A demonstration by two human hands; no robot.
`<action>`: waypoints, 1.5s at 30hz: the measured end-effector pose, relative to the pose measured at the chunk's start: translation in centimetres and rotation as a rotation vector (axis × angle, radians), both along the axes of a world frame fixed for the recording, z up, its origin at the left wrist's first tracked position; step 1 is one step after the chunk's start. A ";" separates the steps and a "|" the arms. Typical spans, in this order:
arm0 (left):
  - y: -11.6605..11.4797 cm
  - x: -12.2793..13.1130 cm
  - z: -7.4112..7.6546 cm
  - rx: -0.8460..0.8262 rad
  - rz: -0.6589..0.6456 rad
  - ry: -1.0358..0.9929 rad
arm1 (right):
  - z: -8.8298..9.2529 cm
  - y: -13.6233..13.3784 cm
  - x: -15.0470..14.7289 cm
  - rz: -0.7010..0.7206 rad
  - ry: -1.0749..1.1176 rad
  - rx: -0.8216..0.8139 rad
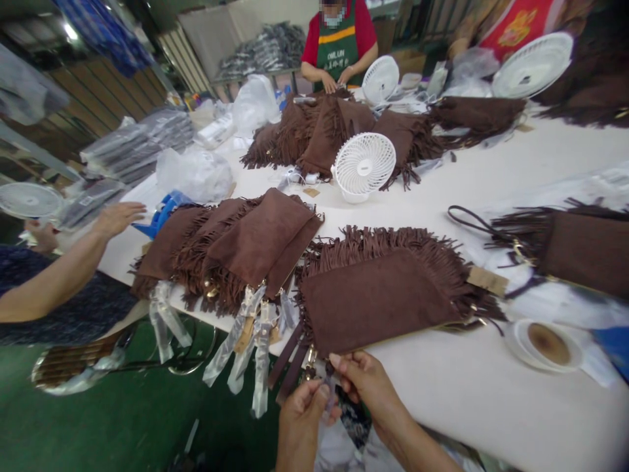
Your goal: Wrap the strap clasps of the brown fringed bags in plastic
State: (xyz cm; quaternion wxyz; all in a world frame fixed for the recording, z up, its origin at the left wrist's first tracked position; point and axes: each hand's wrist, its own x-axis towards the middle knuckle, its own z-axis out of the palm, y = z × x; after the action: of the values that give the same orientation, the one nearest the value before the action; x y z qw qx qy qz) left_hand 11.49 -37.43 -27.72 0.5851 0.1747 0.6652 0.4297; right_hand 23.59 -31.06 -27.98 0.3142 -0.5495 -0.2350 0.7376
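Pinching a small dark strip (329,373) with both hands, at the near-left corner of a brown bag (378,298).
Seen flat on the counter (466,393), just beyond the hands, with that corner at the near edge and fringe spread along the far side. Closed at the fingertips with the left hand (308,408), on the strip's lower end; closed likewise with the right hand (366,380), just above and to the right, at its upper end. Too small to tell more of the strip. Past the edge, just left of the hands, a metal clasp (310,359) and two flat straps (289,362). Farther left along that edge, a pile of brown bags (246,242), with plastic-wrapped straps (260,367) hanging over. Beyond the bag, a white fan (364,164).
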 end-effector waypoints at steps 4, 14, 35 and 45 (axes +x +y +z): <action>0.1 0.5 0.0 -0.057 0.032 0.073 | -0.5 0.1 0.0 0.033 -0.040 0.009; 0.9 1.6 -0.3 -0.072 0.072 0.069 | -0.7 -0.1 -0.3 0.010 0.039 0.022; 1.5 2.5 -1.0 -0.055 0.114 0.094 | 0.4 0.4 0.9 -0.061 -0.040 -0.004; 2.3 3.3 -2.6 -0.049 0.216 -0.224 | 0.1 0.4 0.7 -0.097 -0.162 0.047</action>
State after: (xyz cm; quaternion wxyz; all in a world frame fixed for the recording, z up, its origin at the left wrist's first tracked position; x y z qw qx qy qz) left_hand 14.77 -35.10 -30.31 0.6102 0.0386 0.6209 0.4905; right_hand 24.30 -30.62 -27.84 0.3424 -0.6106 -0.2499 0.6689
